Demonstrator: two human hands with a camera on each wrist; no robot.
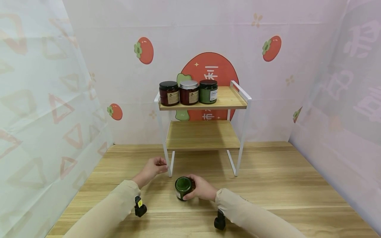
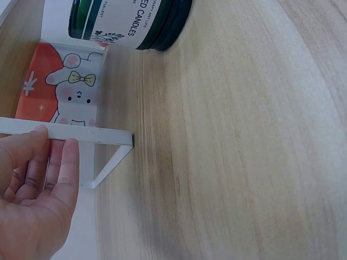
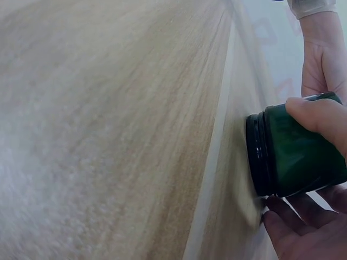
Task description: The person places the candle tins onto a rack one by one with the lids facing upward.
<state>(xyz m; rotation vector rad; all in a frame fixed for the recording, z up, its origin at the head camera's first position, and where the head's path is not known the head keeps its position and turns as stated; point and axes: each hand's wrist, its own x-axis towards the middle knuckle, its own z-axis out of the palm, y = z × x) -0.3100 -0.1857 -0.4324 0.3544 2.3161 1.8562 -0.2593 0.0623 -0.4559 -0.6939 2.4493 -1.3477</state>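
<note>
My right hand (image 1: pixel 202 187) grips a green glass candle jar (image 1: pixel 183 187), thumb on the near side and fingers round the far side. The jar is turned over, its dark lid (image 3: pixel 258 154) facing down close to the tabletop. A white printed label (image 2: pixel 127 21) shows in the left wrist view. Left of it, my left hand (image 1: pixel 152 170) holds the front left leg (image 2: pixel 65 130) of a small two-tier shelf (image 1: pixel 202 135), thumb and fingertips at the white bar.
On the shelf's top board stand a brown jar with a black lid (image 1: pixel 169 93), a brown jar with a silver lid (image 1: pixel 189 93) and a green jar with a dark lid (image 1: pixel 208 92). The wooden table (image 1: pixel 282 185) is bordered by printed cloth walls (image 1: pixel 116 66).
</note>
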